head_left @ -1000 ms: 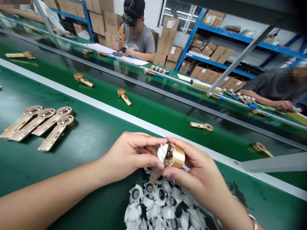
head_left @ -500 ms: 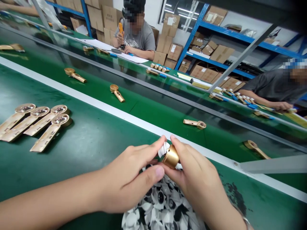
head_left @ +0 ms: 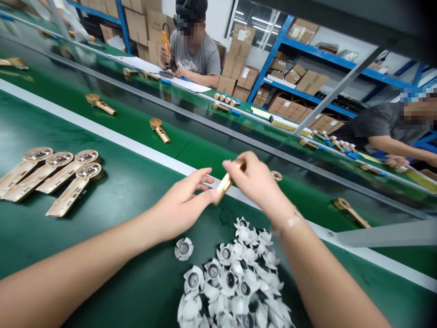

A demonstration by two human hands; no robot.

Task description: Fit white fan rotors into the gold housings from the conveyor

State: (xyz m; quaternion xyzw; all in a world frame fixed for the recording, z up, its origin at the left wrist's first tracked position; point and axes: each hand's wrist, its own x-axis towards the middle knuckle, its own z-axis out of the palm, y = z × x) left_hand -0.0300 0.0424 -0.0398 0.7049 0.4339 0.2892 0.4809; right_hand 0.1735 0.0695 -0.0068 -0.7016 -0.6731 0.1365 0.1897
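Note:
Above the white edge strip, my right hand (head_left: 254,180) grips a gold handheld fan housing (head_left: 225,184) by its round head, with the handle slanting down to the left. My left hand (head_left: 186,200) is beside the handle's lower end, thumb tip touching it and fingers stretched out apart. Fingers cover most of the round head, so its inside is hidden. Below both hands lies a pile of white fan impellers (head_left: 230,280). One loose impeller (head_left: 183,249) sits to the left of the pile.
Several gold housings (head_left: 73,189) lie in a group at left. Across the white strip (head_left: 136,146), a green conveyor belt carries more housings (head_left: 160,130). A grey metal post (head_left: 385,237) juts in at right. Two people sit across the line, one holding an orange tool (head_left: 165,43).
The gold housing and my hands have moved up and away from the impeller pile, toward the belt. My left hand has opened off the round head. The belt's housings have shifted left.

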